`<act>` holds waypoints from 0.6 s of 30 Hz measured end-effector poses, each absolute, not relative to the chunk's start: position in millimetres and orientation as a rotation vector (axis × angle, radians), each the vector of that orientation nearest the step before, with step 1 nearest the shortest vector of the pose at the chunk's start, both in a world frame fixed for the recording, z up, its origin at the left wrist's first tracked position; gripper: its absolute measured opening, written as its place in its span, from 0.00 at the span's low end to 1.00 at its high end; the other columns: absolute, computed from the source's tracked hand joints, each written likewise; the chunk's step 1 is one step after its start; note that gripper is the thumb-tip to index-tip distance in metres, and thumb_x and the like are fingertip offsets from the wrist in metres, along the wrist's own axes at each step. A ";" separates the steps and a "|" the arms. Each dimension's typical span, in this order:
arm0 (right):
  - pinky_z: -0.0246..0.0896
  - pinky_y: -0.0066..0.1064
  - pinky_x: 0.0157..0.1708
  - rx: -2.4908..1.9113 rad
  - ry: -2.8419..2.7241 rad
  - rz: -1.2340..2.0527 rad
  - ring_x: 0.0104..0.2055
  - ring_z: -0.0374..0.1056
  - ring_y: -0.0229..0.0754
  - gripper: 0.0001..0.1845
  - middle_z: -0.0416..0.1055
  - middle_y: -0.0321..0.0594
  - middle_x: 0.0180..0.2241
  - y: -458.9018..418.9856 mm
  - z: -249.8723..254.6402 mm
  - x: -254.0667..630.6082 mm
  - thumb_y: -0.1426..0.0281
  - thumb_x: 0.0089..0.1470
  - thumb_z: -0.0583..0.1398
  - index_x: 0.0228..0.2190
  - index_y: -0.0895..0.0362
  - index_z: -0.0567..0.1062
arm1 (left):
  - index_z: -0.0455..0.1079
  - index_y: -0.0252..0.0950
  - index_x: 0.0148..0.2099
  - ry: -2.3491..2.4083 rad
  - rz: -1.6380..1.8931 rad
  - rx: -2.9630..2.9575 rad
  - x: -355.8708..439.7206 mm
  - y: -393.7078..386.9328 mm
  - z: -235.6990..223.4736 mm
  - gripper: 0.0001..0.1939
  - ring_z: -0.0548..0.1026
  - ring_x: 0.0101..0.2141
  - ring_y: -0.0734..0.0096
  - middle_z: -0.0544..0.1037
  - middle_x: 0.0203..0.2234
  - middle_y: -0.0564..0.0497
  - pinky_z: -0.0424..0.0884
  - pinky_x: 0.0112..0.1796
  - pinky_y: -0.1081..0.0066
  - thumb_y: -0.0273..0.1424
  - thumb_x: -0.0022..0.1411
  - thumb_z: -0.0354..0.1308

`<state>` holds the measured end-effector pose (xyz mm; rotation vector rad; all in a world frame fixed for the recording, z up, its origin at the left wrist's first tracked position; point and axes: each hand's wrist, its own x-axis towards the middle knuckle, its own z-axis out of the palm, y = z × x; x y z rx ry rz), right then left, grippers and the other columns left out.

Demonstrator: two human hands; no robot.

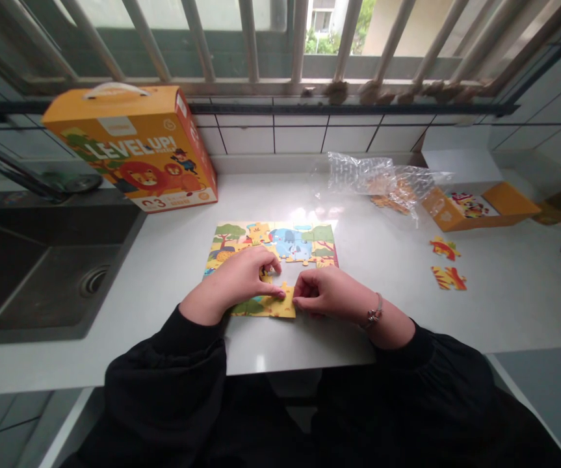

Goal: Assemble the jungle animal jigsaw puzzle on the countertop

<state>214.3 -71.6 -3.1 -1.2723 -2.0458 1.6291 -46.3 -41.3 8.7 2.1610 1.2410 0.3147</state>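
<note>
A partly assembled jigsaw puzzle (292,244) with animals and trees lies flat on the white counter, with a gap near its middle. My left hand (241,276) rests over its left side, thumb and index finger apart. The left thumb touches a yellow puzzle piece (286,307) at the front edge. Against that piece's right edge, my right hand (326,290) has its thumb and fingers pinched together. Part of the puzzle is hidden beneath my hands. Two loose orange-and-yellow pieces, an upper puzzle piece (444,249) and a lower puzzle piece (448,278), lie off to the right.
An orange puzzle box (138,156) stands at the back left, beside the dark sink (41,273). Clear plastic bags (382,175) with more pieces lie at the back right, next to an opened orange box (480,211). A barred window (280,45) is behind the counter (387,253).
</note>
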 end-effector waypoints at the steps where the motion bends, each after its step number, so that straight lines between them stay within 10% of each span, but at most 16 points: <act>1: 0.63 0.27 0.24 -1.272 -2.065 1.603 0.21 0.72 0.37 0.04 0.79 0.31 0.23 -71.8 -3.7 213.7 0.69 0.59 0.68 0.31 0.52 0.78 | 0.80 0.41 0.43 1.245 0.312 2.165 -46.0 -41.0 7.7 0.22 0.77 0.42 0.57 0.79 0.39 0.50 0.70 0.43 0.63 0.41 0.51 0.84; 11: 0.64 0.28 0.27 -1.251 -2.144 1.494 0.22 0.72 0.36 0.05 0.78 0.29 0.23 -75.1 -8.1 211.1 0.74 0.58 0.66 0.32 0.51 0.76 | 0.77 0.40 0.41 1.239 0.288 2.190 -46.1 -39.7 2.0 0.21 0.77 0.43 0.57 0.79 0.39 0.51 0.68 0.43 0.64 0.40 0.52 0.84; 18: 0.64 0.30 0.29 -1.333 -1.871 1.300 0.26 0.72 0.39 0.09 0.77 0.32 0.25 -65.2 3.8 245.4 0.59 0.61 0.67 0.36 0.51 0.77 | 0.78 0.41 0.41 1.255 0.294 2.177 -49.2 -38.8 3.7 0.21 0.76 0.40 0.58 0.80 0.38 0.51 0.68 0.40 0.64 0.46 0.55 0.80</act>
